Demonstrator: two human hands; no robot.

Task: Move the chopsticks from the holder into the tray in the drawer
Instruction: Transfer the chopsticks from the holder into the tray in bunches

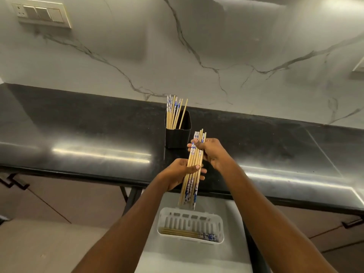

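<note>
Chopsticks (192,170), a bundle of slim bamboo sticks with blue-and-white patterned ends, are held steeply upright above the drawer; we note both hands clenched around them. Largest first: the glossy black worktop (78,134) runs under a veined marble wall (216,46). The white slotted plastic tray (220,227) holds several sticks lying flat. The square black holder (177,136) still carries more. Left hand (181,174) grips mid-bundle, right hand (210,152) nearer the top.

Both forearms outstretched, left hand (180,172) and right hand (211,152) closed in grips, right one farther forward
</note>
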